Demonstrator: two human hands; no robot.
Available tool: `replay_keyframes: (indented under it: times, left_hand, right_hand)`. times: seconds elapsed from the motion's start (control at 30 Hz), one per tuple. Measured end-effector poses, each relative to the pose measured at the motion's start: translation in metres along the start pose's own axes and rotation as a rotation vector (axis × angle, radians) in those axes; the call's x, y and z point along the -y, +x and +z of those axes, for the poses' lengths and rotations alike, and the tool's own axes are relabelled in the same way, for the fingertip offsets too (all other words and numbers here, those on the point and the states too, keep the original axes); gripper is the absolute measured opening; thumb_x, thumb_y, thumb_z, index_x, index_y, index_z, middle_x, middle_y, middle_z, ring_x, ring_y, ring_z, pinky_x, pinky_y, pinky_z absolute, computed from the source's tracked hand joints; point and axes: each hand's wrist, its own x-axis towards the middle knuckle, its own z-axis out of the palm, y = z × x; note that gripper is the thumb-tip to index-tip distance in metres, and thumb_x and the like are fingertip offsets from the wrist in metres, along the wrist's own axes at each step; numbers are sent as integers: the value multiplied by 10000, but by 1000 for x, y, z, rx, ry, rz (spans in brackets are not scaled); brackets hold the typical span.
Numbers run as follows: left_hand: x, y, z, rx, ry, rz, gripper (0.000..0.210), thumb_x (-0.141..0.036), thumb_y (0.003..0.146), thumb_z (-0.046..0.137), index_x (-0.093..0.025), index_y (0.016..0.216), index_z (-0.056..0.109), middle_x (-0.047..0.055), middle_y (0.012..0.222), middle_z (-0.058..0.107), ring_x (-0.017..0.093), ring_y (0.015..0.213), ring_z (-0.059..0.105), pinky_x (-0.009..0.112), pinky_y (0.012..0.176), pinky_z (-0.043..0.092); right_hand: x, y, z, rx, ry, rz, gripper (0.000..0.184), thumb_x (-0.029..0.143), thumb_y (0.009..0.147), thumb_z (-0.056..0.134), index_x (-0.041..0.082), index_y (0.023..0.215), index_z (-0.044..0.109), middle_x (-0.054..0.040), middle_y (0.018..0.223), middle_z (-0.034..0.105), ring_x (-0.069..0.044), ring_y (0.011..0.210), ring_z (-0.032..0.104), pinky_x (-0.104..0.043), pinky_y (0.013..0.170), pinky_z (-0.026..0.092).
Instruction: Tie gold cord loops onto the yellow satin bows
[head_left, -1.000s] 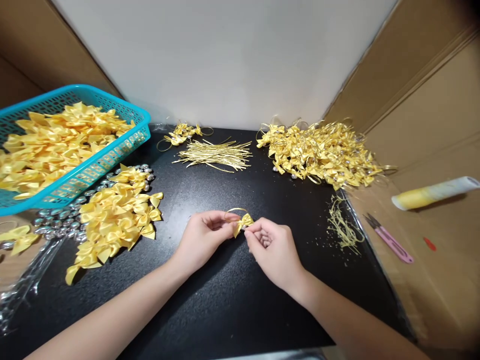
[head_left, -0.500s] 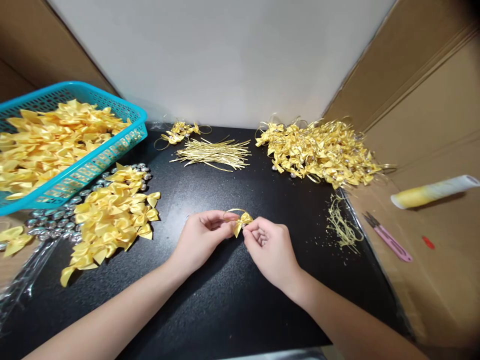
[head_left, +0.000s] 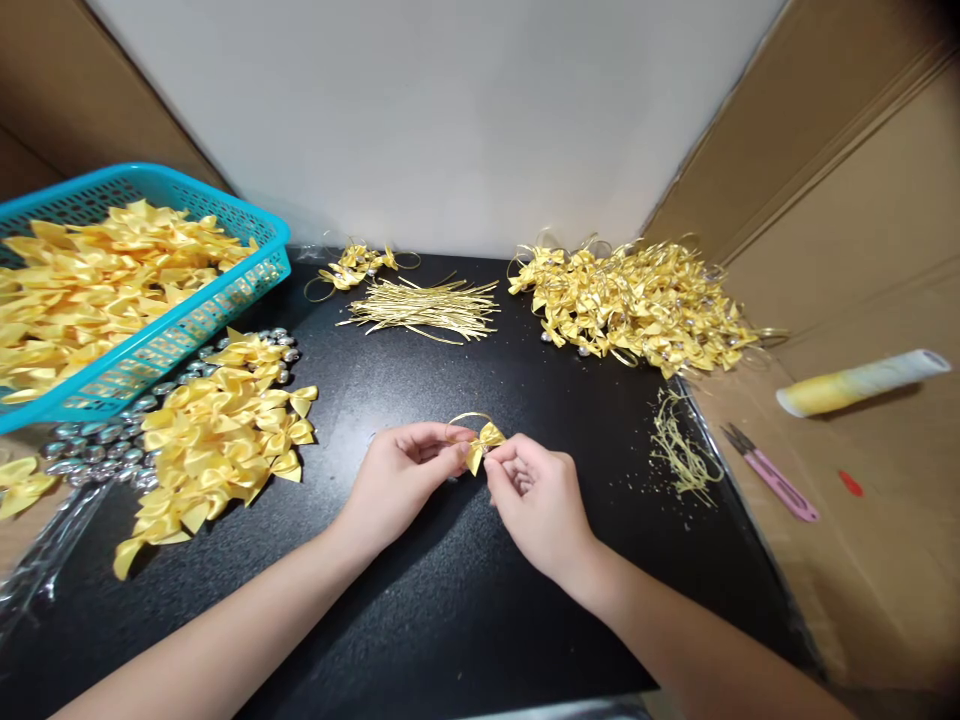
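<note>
Between my two hands, over the middle of the black table (head_left: 420, 620), is a yellow satin bow (head_left: 480, 447) with a loop of gold cord (head_left: 472, 415) arching above it. My left hand (head_left: 409, 480) pinches the bow's left side between thumb and fingertips. My right hand (head_left: 536, 490) is closed, thumb and forefinger pinched at the bow's lower right side. The fingers partly cover the bow's centre, so whether a bead sits there is hard to make out.
At left a turquoise basket (head_left: 217, 305) holds many bows; loose bows (head_left: 217, 430) and silver beads (head_left: 97, 445) lie beside it. Cut gold cords (head_left: 427, 308) and a heap of corded bows (head_left: 637, 305) are behind. Cord scraps (head_left: 684, 447), pink snips (head_left: 772, 475) and a tube (head_left: 862, 383) lie right.
Both hands keep their grip on the bow, with only a slight shift of the fingers. The whole view has moved a little, so the surroundings appear slightly further left.
</note>
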Motion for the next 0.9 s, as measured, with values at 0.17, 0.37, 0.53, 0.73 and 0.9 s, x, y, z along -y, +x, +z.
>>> replay_keyframes:
  times: [0.17, 0.37, 0.53, 0.73, 0.9]
  left_hand:
    - [1, 0, 0, 21, -34, 20, 201, -263, 619, 781, -138, 755, 700, -5, 620, 686, 103, 566, 598, 204, 600, 493]
    - [3, 0, 1, 27, -61, 33, 233, -257, 617, 804, -143, 740, 642, -10, 662, 687, 94, 591, 608, 190, 611, 491]
    - [2, 0, 1, 40, -46, 29, 231, -270, 626, 807, -141, 745, 658, -2, 675, 699, 96, 592, 610, 193, 613, 491]
    - [4, 0, 0, 50, -32, 39, 225, -275, 633, 810, -145, 755, 673, -1, 677, 700, 102, 590, 612, 200, 610, 490]
    - [2, -1, 2, 49, -25, 43, 212, -270, 635, 802, -142, 744, 672, 5, 676, 700, 111, 599, 619, 206, 610, 489]
  right_hand:
    - [-3, -1, 1, -3, -4, 1, 159, 229, 851, 522, 194, 696, 530, 34, 506, 545, -90, 425, 498, -204, 452, 379]
    - [-4, -1, 1, 10, 43, 11, 157, 237, 865, 514, 194, 714, 522, 35, 510, 545, -90, 404, 491, -203, 429, 373]
    - [-4, -2, 2, -1, 58, -4, 164, 251, 871, 515, 194, 718, 519, 33, 516, 548, -91, 403, 496, -203, 427, 383]
    - [-4, -3, 2, 7, 85, -1, 167, 261, 878, 516, 200, 723, 512, 35, 521, 551, -96, 414, 509, -204, 431, 400]
    - [-3, -1, 1, 4, 103, 5, 160, 267, 874, 522, 202, 728, 515, 33, 528, 565, -95, 419, 524, -198, 430, 414]
